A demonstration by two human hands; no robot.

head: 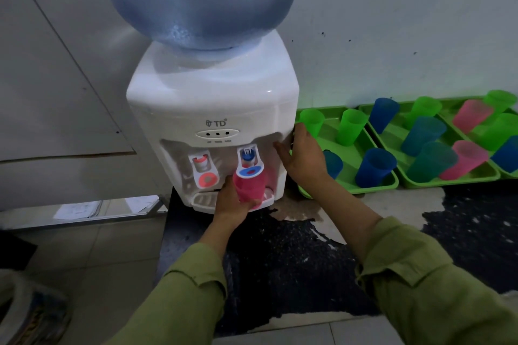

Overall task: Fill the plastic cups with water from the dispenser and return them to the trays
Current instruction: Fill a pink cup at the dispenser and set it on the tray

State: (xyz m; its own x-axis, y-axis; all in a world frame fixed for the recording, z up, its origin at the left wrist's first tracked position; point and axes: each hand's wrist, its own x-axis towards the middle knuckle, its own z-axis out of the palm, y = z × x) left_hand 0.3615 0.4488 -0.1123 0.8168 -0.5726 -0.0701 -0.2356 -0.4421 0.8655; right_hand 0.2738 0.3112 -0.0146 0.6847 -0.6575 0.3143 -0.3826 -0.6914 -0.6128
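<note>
Pink translucent cup (250, 186) upright under blue tap (250, 166), gripped by left hand (231, 202)

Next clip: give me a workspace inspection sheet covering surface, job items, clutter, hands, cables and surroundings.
Surface: worn dark countertop with pale bare patches.
Job's things: white tabletop water dispenser under a blue water bottle; pink plastic cup held under the blue tap; green, blue and pink cups standing in green plastic trays to the right.
Clutter: papers on a lower ledge at left.
Hands: left hand grips the pink cup; right hand rests open against the dispenser's side.
Cables: nothing seen.
Surroundings: speckled white wall; grey cabinet panel; tiled floor.
</note>
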